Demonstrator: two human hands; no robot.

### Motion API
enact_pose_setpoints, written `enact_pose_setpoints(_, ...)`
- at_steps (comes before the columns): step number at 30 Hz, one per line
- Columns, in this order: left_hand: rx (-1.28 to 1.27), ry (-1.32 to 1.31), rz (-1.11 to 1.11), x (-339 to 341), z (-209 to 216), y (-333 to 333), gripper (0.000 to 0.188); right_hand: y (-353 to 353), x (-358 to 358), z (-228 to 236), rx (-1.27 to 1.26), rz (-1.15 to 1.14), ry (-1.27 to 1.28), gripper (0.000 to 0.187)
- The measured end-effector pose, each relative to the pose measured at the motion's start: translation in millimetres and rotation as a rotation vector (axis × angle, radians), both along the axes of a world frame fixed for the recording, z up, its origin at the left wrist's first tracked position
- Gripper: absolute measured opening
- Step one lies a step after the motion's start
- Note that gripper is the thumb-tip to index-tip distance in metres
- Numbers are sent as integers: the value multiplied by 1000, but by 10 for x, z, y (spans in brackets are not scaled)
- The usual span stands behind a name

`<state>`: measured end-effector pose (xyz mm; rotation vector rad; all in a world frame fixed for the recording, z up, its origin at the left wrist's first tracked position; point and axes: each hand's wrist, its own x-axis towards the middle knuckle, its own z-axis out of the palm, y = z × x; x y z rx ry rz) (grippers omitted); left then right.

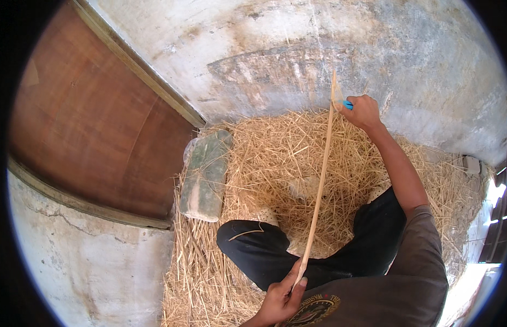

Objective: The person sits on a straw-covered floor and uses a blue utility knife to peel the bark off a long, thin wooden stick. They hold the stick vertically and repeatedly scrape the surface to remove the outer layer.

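A long, thin, pale strip of wood or bamboo (pixel 320 196) slants up across the view, from above my lap toward the wall. Its lower end is gripped by my left hand (pixel 280 301), with the thumb along the strip. Near the strip's far, pointed end, my right hand (pixel 364 113) is closed round a small blue-handled tool (pixel 347 104) with its arm stretched out. The tool's tip meets or nearly meets the strip; a thin pale piece shows there. What kind of tool it is I cannot make out.
Loose straw (pixel 275 147) covers the floor around my crossed legs (pixel 253 248). A greenish-grey stone block (pixel 207 174) lies at the left, beside a brown wooden door panel (pixel 101 125). The stained wall (pixel 286 65) rises ahead; a grey brick (pixel 471 164) sits at the far right.
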<state>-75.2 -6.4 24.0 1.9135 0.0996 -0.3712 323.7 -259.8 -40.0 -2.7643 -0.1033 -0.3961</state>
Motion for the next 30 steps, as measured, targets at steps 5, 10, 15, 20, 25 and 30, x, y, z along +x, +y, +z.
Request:
enact_pose_setpoints(5,72,-184,-33,-156,-94,25,44,-301,154,-103,-141,3,-28,74)
enact_pose_setpoints(10,-68,63,-210,-516,-240,217,40,-1415,643,-826,230,-516,37,81)
enact_pose_setpoints(15,-229,247,191,-327,-383,202,42,-1419,172,-946,187,-398,95,91)
enact_pose_setpoints(20,-614,191,-21,119,-503,201,47,-624,-112,-141,1010,-66,362,72)
enact_pose_setpoints(25,-532,212,-87,87,-527,242,48,-191,-402,117,1404,136,455,51)
enact_pose_setpoints(30,-454,274,-107,-7,-595,274,49,-70,-327,-100,1588,175,499,29)
